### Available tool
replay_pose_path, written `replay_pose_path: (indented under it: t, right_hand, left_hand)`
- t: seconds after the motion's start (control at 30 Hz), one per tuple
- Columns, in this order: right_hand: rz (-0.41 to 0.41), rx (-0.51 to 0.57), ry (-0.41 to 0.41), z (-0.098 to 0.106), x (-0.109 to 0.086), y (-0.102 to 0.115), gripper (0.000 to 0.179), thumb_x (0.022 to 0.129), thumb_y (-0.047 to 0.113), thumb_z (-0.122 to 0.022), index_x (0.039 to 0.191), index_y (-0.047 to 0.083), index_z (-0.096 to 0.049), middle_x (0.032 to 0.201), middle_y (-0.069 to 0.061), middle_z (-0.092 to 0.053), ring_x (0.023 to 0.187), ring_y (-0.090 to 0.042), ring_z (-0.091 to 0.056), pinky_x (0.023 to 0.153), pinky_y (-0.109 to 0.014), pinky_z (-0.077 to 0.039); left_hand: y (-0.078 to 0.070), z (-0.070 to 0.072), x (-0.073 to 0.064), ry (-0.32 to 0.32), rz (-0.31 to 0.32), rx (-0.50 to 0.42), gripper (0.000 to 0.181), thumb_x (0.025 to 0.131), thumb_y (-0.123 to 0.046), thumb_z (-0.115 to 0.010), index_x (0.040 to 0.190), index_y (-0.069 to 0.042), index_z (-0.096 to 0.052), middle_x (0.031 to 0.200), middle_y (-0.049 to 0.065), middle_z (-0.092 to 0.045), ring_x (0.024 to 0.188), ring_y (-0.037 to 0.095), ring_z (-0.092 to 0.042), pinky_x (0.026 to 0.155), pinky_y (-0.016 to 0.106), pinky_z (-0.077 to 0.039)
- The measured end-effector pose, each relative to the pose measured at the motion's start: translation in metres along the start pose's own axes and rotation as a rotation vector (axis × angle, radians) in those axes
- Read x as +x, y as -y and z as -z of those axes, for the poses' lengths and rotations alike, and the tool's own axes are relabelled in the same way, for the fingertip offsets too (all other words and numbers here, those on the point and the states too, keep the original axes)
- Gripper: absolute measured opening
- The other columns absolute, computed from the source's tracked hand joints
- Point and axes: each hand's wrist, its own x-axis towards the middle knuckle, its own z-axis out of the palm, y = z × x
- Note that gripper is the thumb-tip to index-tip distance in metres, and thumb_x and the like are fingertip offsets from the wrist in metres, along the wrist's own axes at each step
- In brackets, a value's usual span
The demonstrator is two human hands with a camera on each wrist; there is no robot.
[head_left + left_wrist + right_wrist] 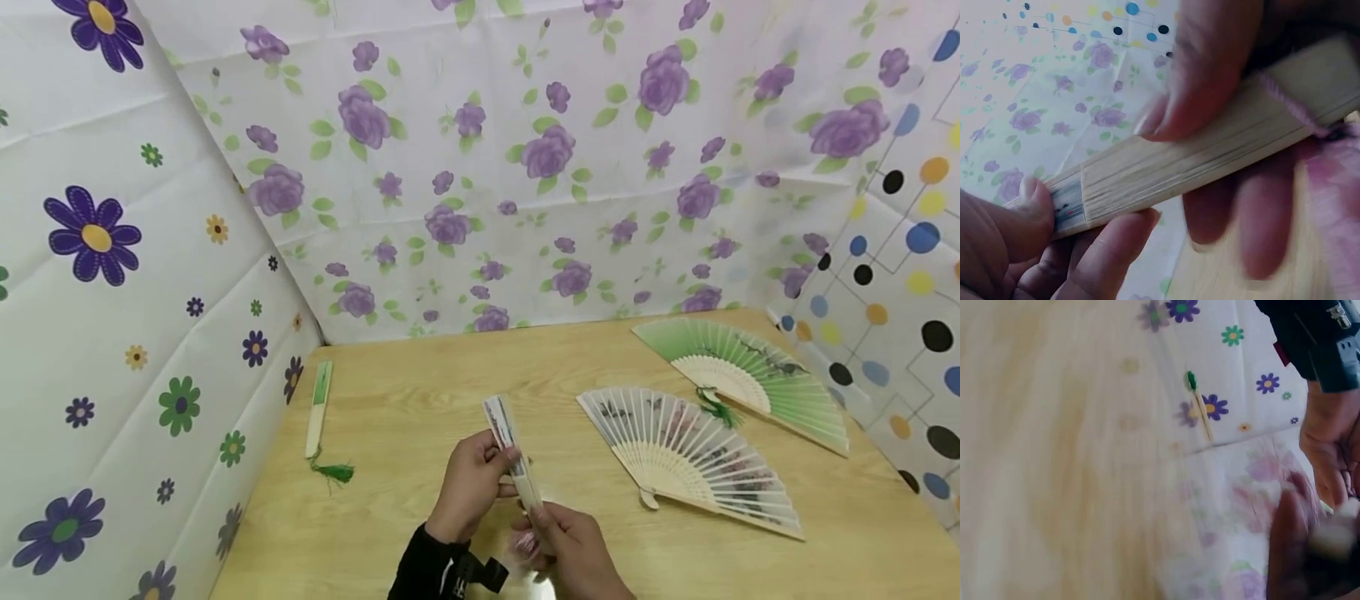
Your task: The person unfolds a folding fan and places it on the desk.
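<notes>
A folded fan (498, 421) with pale bamboo ribs stands tilted between both hands. My left hand (467, 487) pinches its paper part, thumb on top. Lower down, at the bamboo end, my right hand (577, 550) grips the ribs between thumb and fingers. In the left wrist view the ribs (1129, 181) lie stacked together, with a strip of dark printed paper (1067, 201) by the left thumb. A pink tassel (527, 543) on a pink cord (1291, 103) hangs from the bamboo end. The right wrist view is blurred and hides most of the fan.
An open white floral fan (686, 454) lies on the wooden table (405, 383) to the right. Behind it is an open green fan (780, 375) with a green tassel (718, 407). A folded green fan (318, 408) lies at the left. Patterned cloths (480, 167) surround the table.
</notes>
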Motion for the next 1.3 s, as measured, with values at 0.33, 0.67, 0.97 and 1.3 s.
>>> replay_pose_path:
  t: [0.33,0.67,0.97,1.3]
  right_hand:
    - [0.030,0.108,-0.284,0.000,0.004,0.004,0.045,0.121,0.028,-0.058,0.129,-0.012,-0.077,0.116,-0.016,-0.081,0.094,-0.010,-0.074,0.078,-0.026,-0.067]
    - [0.018,-0.128,0.015,0.039,0.009,0.025,0.032,0.111,0.024,-0.077,0.114,-0.009,-0.078,0.090,0.001,-0.074,0.076,-0.008,-0.068,0.069,-0.022,-0.063]
    - [0.023,-0.086,0.099,0.056,0.010,0.027,0.034,0.113,0.015,-0.072,0.101,-0.017,-0.074,0.082,0.006,-0.075,0.075,-0.008,-0.073,0.072,-0.024,-0.068]
    - [-0.034,0.075,-0.047,0.059,0.011,0.022,0.024,0.114,0.018,-0.072,0.095,0.004,-0.080,0.080,0.006,-0.076,0.076,-0.010,-0.077,0.079,-0.030,-0.074]
  left_hand:
    - [0.000,-0.003,0.001,-0.020,-0.013,-0.067,0.034,0.117,-0.002,-0.058,0.149,0.011,-0.064,0.126,0.026,-0.079,0.108,0.026,-0.083,0.083,0.034,-0.076]
    - [-0.004,0.007,-0.002,0.075,0.006,-0.017,0.029,0.117,-0.001,-0.059,0.141,0.013,-0.066,0.118,0.024,-0.079,0.100,0.019,-0.081,0.081,0.031,-0.076]
    - [0.004,0.013,-0.003,0.111,0.055,-0.092,0.035,0.118,0.001,-0.055,0.150,0.012,-0.062,0.128,0.024,-0.079,0.105,0.018,-0.081,0.084,0.028,-0.075]
    - [0.010,0.015,0.003,-0.001,0.019,-0.125,0.035,0.118,0.001,-0.054,0.150,0.012,-0.063,0.129,0.027,-0.078,0.103,0.017,-0.081,0.082,0.027,-0.075]
